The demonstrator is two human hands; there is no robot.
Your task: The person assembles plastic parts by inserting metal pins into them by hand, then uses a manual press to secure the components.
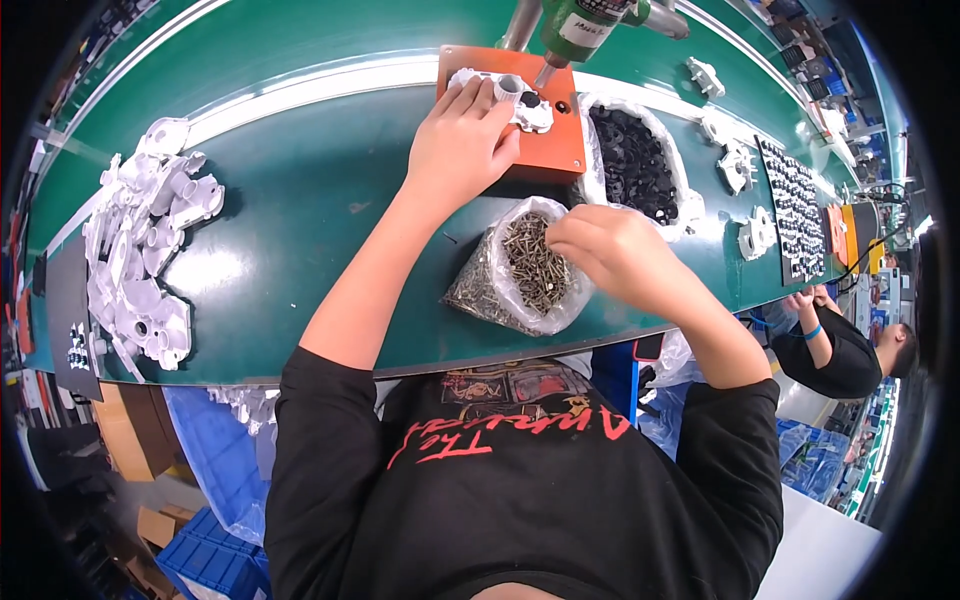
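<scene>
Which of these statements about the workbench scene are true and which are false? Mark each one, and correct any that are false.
1. The left hand rests on a white plastic part lying on an orange plate. True.
2. The right hand is over a bag of black washers. False: it is at the open bag of screws; the bag of black parts lies beyond it.
3. A heap of white plastic parts lies on the person's left. True.
4. The table top is red. False: it is green.
5. The green power tool lies flat beside the screws. False: it hangs above the orange plate.
</scene>
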